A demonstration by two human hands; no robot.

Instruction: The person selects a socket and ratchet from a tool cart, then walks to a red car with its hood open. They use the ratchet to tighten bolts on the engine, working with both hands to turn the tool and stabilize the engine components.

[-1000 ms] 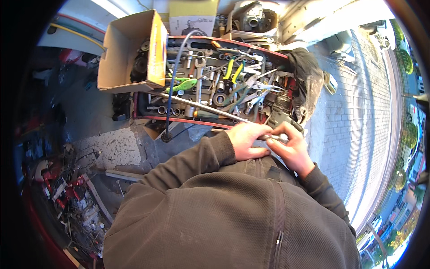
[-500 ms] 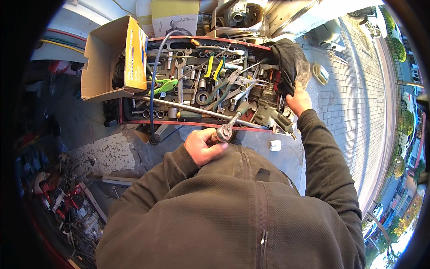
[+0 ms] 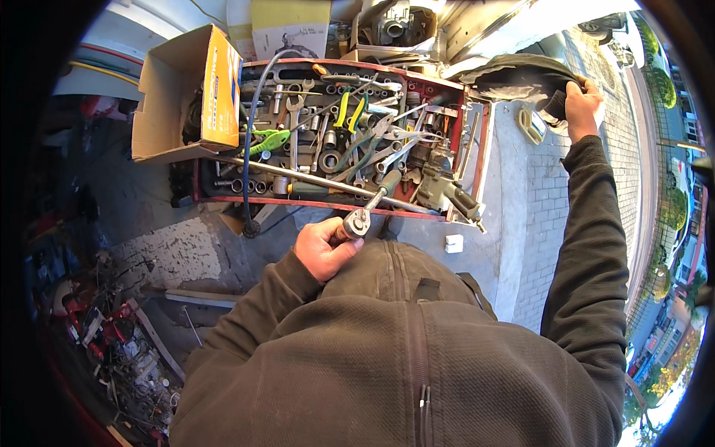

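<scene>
My left hand [image 3: 326, 249] is closed round the head end of a ratchet [image 3: 357, 221], whose green handle points up and right over the front of a red tool tray [image 3: 261, 201]. My right hand [image 3: 585, 108] grips a dark, rumpled bag [image 3: 521, 74], lifted out beyond the tray's right end. In the tray lie wrenches [image 3: 293, 134], several sockets, pliers [image 3: 344, 109] and a green-handled tool [image 3: 269, 141]. A pneumatic impact wrench [image 3: 439, 186] lies at the right end of the tray, and a long steel bar [image 3: 313, 179] runs along the front.
An open cardboard box [image 3: 153, 112] sits on the tray's left end, with a hose [image 3: 248, 149] beside it. A parts box [image 3: 395, 26] stands behind. Scrap [image 3: 119, 343] is piled at lower left. A small white block [image 3: 453, 243] rests below. Paving [image 3: 551, 216] stretches right.
My right hand left the ratchet and carried the dark bag up and right, uncovering the tray's right end. My left hand kept the ratchet and moved left.
</scene>
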